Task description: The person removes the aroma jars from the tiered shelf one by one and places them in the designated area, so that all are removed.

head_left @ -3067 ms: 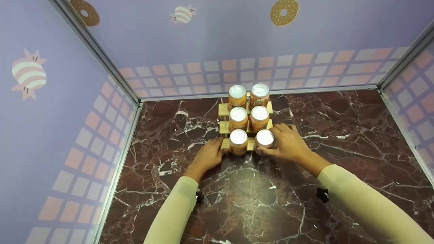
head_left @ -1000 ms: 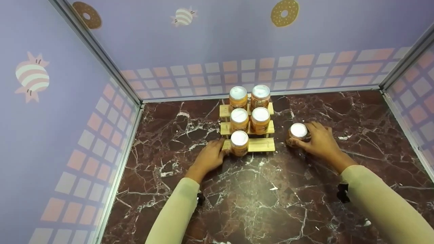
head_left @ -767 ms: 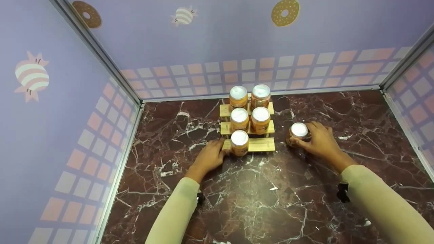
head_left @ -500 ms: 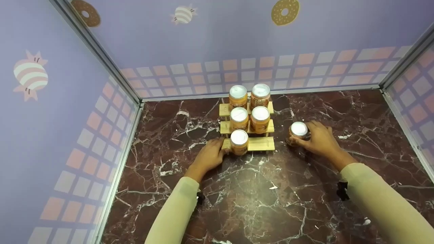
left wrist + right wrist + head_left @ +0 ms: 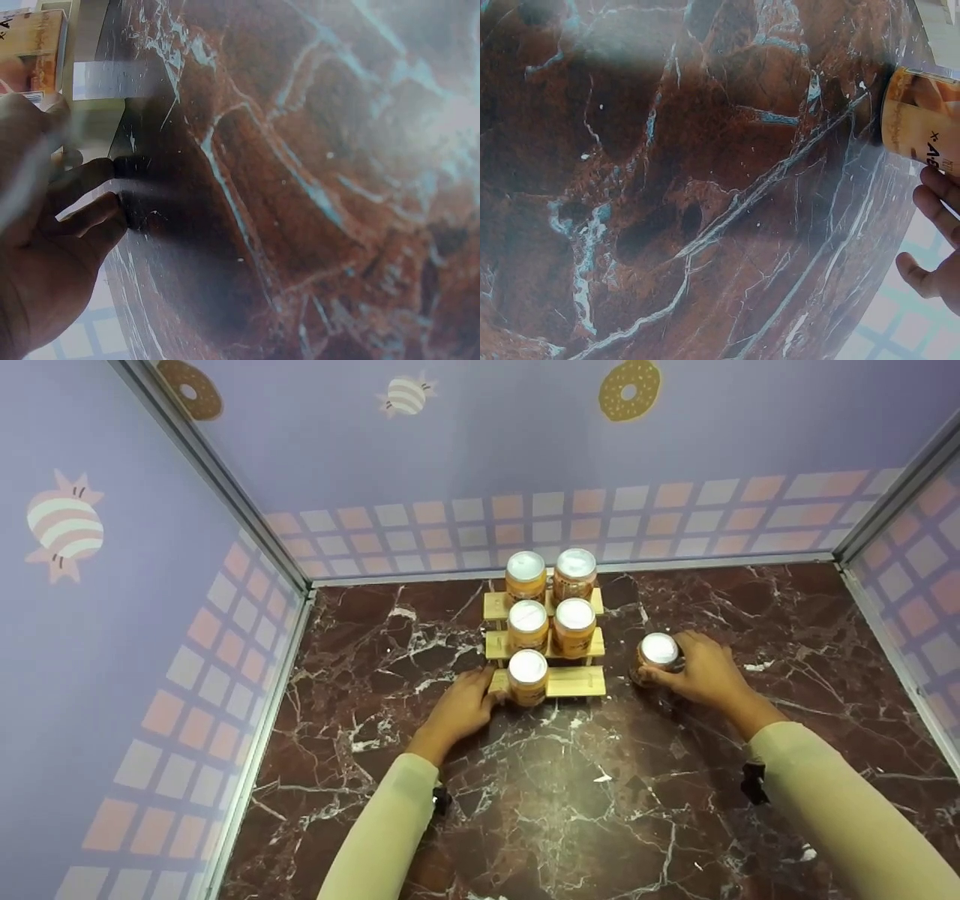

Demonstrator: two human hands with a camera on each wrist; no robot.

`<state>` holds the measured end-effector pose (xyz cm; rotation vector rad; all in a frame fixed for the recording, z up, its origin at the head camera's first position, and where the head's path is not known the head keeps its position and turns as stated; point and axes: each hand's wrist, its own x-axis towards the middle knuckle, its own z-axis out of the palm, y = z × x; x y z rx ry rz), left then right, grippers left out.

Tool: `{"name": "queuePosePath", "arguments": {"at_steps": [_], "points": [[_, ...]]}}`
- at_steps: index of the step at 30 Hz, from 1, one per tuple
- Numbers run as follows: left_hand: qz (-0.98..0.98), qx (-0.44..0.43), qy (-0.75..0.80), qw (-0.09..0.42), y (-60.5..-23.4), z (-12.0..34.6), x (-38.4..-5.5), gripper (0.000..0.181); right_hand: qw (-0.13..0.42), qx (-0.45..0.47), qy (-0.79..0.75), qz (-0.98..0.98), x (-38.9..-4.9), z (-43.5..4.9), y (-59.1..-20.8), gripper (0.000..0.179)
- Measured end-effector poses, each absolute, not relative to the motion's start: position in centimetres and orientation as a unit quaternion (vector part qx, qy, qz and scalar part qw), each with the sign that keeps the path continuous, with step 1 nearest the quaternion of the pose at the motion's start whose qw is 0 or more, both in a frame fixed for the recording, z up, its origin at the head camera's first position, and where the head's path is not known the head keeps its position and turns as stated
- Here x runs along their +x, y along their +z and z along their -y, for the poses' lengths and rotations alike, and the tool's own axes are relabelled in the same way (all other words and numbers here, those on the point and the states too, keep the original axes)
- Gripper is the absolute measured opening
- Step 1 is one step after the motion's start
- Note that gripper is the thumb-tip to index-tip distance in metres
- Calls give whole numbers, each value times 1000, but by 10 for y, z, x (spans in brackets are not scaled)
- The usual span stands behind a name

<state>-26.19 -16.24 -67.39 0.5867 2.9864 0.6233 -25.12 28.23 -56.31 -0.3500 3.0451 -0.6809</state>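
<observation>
My right hand (image 5: 705, 669) holds an orange-labelled can (image 5: 659, 649) with a silvery white top, upright on the table to the right of the wooden stepped rack (image 5: 576, 681). In the right wrist view, fingertips (image 5: 930, 180) touch the side of this can (image 5: 921, 116). My left hand (image 5: 463, 706) grips the left end of the rack's lowest step, beside a similar can (image 5: 528, 679). The left wrist view has the left hand (image 5: 52, 225) at the rack's end, with part of that can (image 5: 30, 56) above it.
Two more cans (image 5: 528, 626) stand on the middle step and two (image 5: 526, 577) on the top step. The rack is near the back wall (image 5: 525, 442). Patterned panels enclose the dark red marbled table (image 5: 555, 810) at left, back and right.
My right hand has taken the can from the right side of the lowest step and moved it right, onto the table. Over the last second both hands stay nearly still.
</observation>
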Motion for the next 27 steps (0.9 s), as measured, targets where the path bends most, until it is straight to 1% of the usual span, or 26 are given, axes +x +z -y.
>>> {"name": "queuePosePath", "arguments": {"at_steps": [9, 12, 19, 27], "points": [[-960, 186, 210, 25, -670, 163, -261, 68, -17, -123, -214, -969, -252, -282, -562, 73], [-959, 186, 212, 24, -670, 163, -261, 68, -14, -123, -216, -969, -252, -281, -562, 72], [-953, 199, 228, 4, -671, 164, -260, 66, -3, -117, -225, -967, -253, -279, -562, 71], [-957, 197, 211, 14, -673, 163, -261, 67, -6, -118, -216, -969, -251, -280, -562, 73]]}}
